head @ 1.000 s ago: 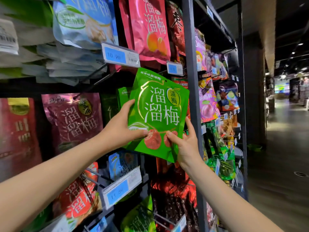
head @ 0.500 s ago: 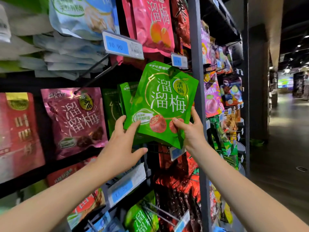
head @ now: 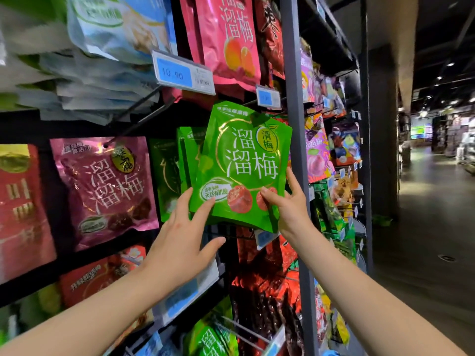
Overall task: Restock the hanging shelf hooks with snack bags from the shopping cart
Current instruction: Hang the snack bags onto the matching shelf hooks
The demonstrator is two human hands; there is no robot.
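I hold the green snack bag (head: 244, 170) up at the shelf, just left of the grey upright (head: 295, 60), with its right edge overlapping the post. The bag tilts a little, its top leaning toward the upright. My right hand (head: 285, 209) pinches the bag's lower right corner in front of the upright, thumb on the printed front over the plum picture and fingers behind the edge. My left hand (head: 185, 242) is farther left of the upright. Its fingers are straight and spread, the fingertips touch the bag's lower left corner, and the thumb sticks out below, gripping nothing.

Other green bags (head: 187, 155) hang behind it, left of the upright, and farther left is a magenta bag (head: 108, 186). Higher up, left of the upright, are a price tag (head: 182, 73) reading 10.90 and a pink bag (head: 226, 39). I cannot tell whether my bag's top is on a hook.
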